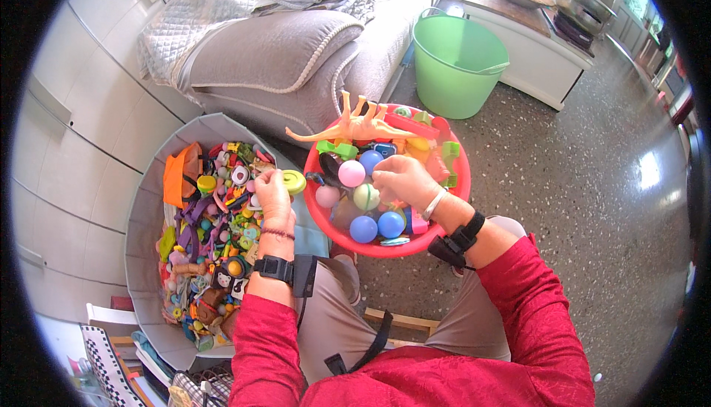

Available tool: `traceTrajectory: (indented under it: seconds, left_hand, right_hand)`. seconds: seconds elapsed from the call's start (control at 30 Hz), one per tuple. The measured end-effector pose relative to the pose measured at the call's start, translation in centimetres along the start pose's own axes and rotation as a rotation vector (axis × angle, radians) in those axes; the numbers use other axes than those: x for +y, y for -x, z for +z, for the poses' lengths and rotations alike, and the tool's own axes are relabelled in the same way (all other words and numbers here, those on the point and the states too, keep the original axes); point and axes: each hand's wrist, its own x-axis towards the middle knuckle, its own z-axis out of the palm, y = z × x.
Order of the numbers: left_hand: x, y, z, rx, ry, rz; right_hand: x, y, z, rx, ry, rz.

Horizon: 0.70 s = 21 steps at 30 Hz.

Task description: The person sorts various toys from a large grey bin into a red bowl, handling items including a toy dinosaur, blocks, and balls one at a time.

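Note:
My left hand [274, 193] is at the right side of a large grey fabric bin [143, 218] full of small mixed toys. Its fingers hold a round yellow-green plastic disc [294, 182]. Over a red plastic tub [464, 182] of toys hovers my right hand [405, 182], fingers bent close to a blue ball [370, 161] and a pale green ball [366, 197]; whether it grips anything is hidden. A pink ball [351, 173] lies left of them. An orange toy dinosaur [364, 127] lies on its back across the tub's far rim.
A green bucket [461, 65] stands beyond the tub, beside a white cabinet [519, 46]. A bed or sofa with grey cushions [272, 51] lies ahead. White cabinet doors [83, 146] line the left. Part of a wooden stool [402, 321] shows between my legs.

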Motion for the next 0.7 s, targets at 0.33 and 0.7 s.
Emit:
traceTrajectory:
  seconds: [0.33,0.7]
  left_hand:
    - [1.1,1.5,2.5,-0.284,0.093,0.080]
    - [1.1,2.0,3.4,-0.481,-0.060,0.123]
  right_hand:
    - [0.3,-0.1,0.0,0.005,0.037,-0.039]
    - [0.6,-0.1,0.0,0.013,0.046,-0.061]
